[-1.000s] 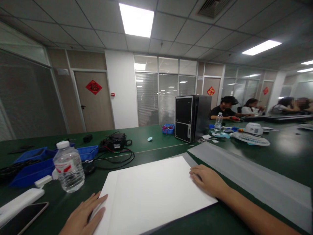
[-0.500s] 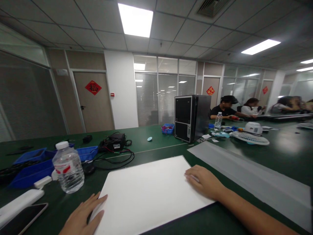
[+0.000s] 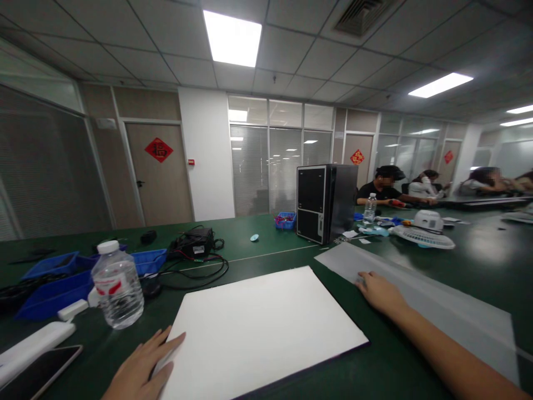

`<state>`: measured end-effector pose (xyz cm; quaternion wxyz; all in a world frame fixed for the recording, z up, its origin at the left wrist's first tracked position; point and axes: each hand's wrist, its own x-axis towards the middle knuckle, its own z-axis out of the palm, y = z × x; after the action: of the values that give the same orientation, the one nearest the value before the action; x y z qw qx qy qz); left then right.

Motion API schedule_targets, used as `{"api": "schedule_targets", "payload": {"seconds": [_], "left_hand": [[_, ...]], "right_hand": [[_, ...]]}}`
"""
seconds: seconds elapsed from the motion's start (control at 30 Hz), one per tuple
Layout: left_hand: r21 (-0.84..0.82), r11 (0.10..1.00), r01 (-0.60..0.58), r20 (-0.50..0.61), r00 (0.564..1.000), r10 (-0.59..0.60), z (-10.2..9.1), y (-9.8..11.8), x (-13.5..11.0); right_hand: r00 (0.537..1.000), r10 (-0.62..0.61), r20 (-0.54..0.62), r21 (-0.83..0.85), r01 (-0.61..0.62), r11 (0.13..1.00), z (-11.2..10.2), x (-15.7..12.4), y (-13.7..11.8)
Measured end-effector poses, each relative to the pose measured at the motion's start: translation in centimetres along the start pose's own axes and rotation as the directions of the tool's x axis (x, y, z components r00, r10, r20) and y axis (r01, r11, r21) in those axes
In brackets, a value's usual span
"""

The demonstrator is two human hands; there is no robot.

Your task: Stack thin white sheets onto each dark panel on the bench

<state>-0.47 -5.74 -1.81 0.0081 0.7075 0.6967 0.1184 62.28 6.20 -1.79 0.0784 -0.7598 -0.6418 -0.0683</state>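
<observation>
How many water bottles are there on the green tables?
2. The near bottle stands left of the white sheet, beyond the left hand; the far bottle stands right of the computer tower. Others may be hidden.

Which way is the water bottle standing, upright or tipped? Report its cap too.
Upright and capped: the water bottle stands on the green table, with its white cap on top.

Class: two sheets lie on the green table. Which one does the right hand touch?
The translucent grey sheet, right of the opaque white sheet; the right hand rests on its edge, the left hand on the white one.
</observation>
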Motion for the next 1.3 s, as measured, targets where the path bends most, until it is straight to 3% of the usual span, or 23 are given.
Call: {"api": "schedule_targets", "payload": {"seconds": [0.33, 0.57, 1.13, 1.3], "left_hand": [[-0.007, 1.000, -0.027, -0.018, 0.999, 0.027, 1.2, -1.0, 0.4], [-0.061, 0.997, -0.045, -0.095, 0.995, 0.039, 2.4, -1.6, 0.5], [-0.067, 0.997, -0.039, -0.092, 0.995, 0.033, 2.0, -1.1, 0.3], [-0.072, 0.996, -0.049, -0.103, 0.994, 0.041, 1.8, -1.1, 0.3]], "right_hand": [[0.998, -0.067, 0.022, -0.062, 0.068, 0.996, -0.1, -0.5, -1.6], [0.997, -0.069, 0.019, -0.079, 0.070, 0.994, -0.5, -1.0, -1.8], [0.995, -0.102, 0.018, -0.114, 0.103, 0.988, -1.0, -1.4, -2.8], [0.999, -0.054, 0.005, -0.107, 0.054, 0.993, -0.3, -1.4, -2.5]]}}
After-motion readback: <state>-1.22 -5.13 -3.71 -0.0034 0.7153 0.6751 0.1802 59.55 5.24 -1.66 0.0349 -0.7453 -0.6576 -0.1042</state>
